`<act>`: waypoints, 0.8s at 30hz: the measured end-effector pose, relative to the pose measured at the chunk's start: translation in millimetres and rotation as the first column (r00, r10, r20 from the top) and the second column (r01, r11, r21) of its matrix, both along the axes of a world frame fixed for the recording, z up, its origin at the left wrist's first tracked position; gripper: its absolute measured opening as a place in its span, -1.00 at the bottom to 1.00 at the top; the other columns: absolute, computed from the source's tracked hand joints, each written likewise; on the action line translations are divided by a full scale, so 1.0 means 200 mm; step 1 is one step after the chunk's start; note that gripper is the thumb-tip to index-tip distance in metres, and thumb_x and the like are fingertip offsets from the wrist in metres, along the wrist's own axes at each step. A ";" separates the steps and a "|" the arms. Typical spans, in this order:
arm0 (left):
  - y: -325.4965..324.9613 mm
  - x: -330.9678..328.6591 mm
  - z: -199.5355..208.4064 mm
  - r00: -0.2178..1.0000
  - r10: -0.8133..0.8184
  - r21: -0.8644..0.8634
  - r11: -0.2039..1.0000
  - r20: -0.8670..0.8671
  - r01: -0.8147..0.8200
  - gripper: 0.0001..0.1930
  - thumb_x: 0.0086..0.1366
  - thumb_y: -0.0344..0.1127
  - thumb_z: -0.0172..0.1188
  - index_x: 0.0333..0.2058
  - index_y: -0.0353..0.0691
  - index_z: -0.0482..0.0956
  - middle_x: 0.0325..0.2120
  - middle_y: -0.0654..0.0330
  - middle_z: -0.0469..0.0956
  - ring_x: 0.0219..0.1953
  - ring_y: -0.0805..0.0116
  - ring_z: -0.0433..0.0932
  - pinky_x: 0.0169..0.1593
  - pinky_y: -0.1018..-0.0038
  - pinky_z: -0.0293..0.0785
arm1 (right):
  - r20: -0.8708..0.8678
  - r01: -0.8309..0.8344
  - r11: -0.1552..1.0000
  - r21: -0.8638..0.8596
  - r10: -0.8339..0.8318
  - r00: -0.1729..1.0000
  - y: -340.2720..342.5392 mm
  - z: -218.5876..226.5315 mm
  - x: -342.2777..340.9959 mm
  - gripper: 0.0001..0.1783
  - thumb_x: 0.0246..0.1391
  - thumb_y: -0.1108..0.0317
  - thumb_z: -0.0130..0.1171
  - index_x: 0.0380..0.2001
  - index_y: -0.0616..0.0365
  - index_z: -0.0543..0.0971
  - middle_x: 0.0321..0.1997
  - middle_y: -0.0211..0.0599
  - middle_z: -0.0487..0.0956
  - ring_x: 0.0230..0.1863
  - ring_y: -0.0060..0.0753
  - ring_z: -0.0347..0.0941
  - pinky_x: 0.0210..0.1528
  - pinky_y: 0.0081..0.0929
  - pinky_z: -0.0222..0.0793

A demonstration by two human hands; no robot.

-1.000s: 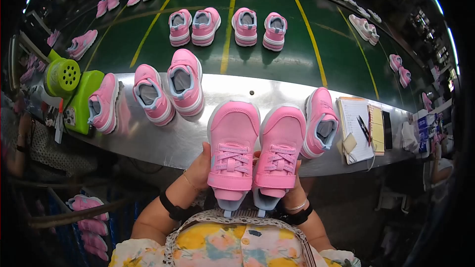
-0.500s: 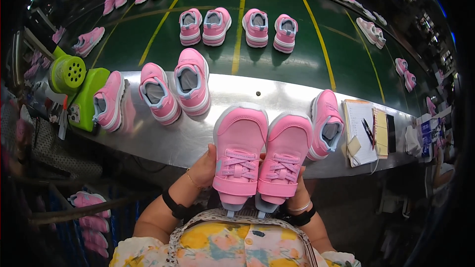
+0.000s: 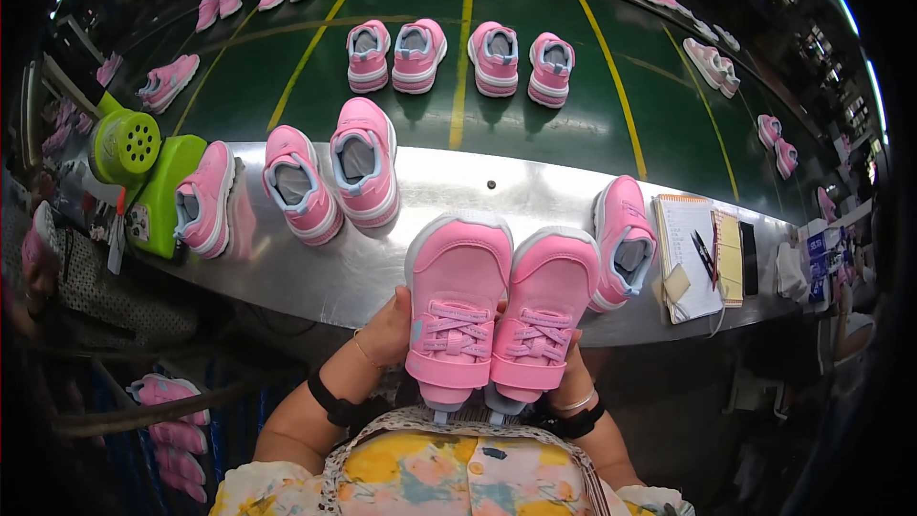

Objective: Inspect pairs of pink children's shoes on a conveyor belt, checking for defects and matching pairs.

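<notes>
Side by side in front of my body are two pink sneakers, toes pointing away and uppers facing me. My left hand [image 3: 387, 327] grips the left sneaker [image 3: 462, 272] from its outer side; most of its fingers are behind the shoe. Around the right sneaker [image 3: 549, 291] my right hand [image 3: 573, 363] is closed, largely hidden by it. Both have criss-cross laces, a strap and pale grey-blue heel linings. Just beyond the right one, a single pink sneaker [image 3: 626, 247] rests on the metal table [image 3: 478, 172].
Three pink sneakers [image 3: 364, 167] stand at the table's left, beside a lime-green device [image 3: 164, 196]. An open notebook [image 3: 688, 248] with pens lies at the right. Beyond runs a green conveyor [image 3: 535, 143] with yellow lines, carrying several sneakers. More sneakers sit on a rack [image 3: 177, 430] lower left.
The two held sneakers have dropped slightly toward me and show a bit more of their toe edges. The whole view has shifted a little; both hands keep their grip.
</notes>
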State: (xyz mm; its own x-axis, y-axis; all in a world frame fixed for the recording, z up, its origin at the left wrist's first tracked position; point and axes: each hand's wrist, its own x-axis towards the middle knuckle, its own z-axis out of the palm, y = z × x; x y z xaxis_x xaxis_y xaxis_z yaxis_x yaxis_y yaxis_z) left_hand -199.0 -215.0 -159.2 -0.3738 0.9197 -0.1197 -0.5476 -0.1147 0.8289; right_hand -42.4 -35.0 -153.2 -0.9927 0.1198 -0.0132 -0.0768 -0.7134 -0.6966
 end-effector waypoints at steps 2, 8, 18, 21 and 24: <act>-0.01 -0.02 -0.01 0.998 -0.030 0.008 1.000 -0.057 0.030 -0.10 0.21 0.40 -0.42 0.16 -0.40 0.17 0.06 0.01 0.36 0.10 0.24 0.36 0.17 0.35 0.28 | -0.034 -0.015 1.000 -0.011 0.015 0.999 0.00 0.01 -0.01 0.12 -0.21 -0.43 0.09 0.17 0.32 0.18 0.15 -0.02 0.34 0.13 -0.17 0.34 0.14 -0.26 0.32; 0.04 0.00 0.12 0.996 0.049 -0.056 0.997 0.072 -0.045 -0.03 0.09 0.45 -0.19 0.19 -0.35 0.11 0.09 -0.06 0.32 0.11 0.08 0.37 0.15 0.17 0.33 | -0.011 0.059 0.984 -0.170 -0.062 0.998 0.04 -0.08 -0.04 -0.04 -0.02 -0.33 0.00 0.22 0.22 0.13 0.18 -0.10 0.31 0.17 -0.19 0.29 0.20 -0.23 0.23; -0.03 -0.10 0.19 0.997 0.055 0.100 0.993 0.048 -0.060 -0.33 0.31 -0.18 -0.01 0.29 -0.23 -0.08 0.20 0.11 0.16 0.23 0.32 0.17 0.25 0.36 0.13 | 0.061 0.403 0.913 -0.070 -0.399 0.915 0.23 -0.04 0.10 -0.23 0.14 -0.13 -0.08 0.21 0.24 0.13 0.15 -0.04 0.33 0.13 -0.11 0.33 0.17 -0.18 0.26; -0.07 -0.14 0.24 0.997 0.023 0.043 0.999 -0.075 -0.020 -0.31 0.30 -0.17 0.02 0.29 -0.25 -0.08 0.20 0.13 0.16 0.22 0.35 0.18 0.24 0.39 0.12 | 0.023 0.301 0.954 0.003 -0.301 0.953 0.18 0.20 0.07 -0.06 -0.05 -0.01 0.22 0.25 0.28 0.03 0.19 -0.02 0.28 0.18 -0.18 0.29 0.19 -0.24 0.25; -0.10 -0.17 0.30 0.992 0.023 -0.034 0.999 -0.122 -0.028 -0.30 0.28 -0.17 0.07 0.28 -0.27 -0.02 0.18 0.14 0.19 0.19 0.37 0.21 0.21 0.42 0.15 | 0.062 0.134 0.978 0.157 -0.145 0.987 0.21 0.27 0.09 -0.08 -0.08 0.12 0.22 0.27 0.27 0.04 0.18 -0.07 0.30 0.18 -0.27 0.28 0.19 -0.31 0.22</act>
